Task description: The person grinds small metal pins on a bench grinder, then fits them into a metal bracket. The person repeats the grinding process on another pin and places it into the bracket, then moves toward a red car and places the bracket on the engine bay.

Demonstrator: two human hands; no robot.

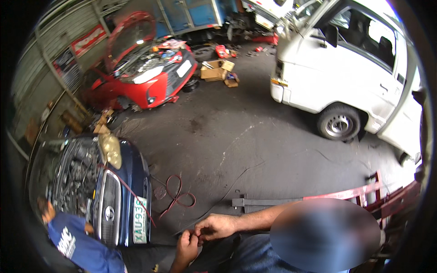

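Observation:
Close together at the lower middle, my left hand and my right hand meet at the fingertips. Both have their fingers curled and pinched. Whatever lies between them, if anything, is too small or hidden to make out. A blurred patch covers part of my right arm's side. To the left of my hands stands a dark blue car, its engine bay exposed. A thin red hose runs over its front and loops on the floor.
A person in a blue shirt leans by the blue car's engine. Beyond are a red car with raised hood, cardboard boxes and a white van. A grey metal beam and red frame lie right of my hands.

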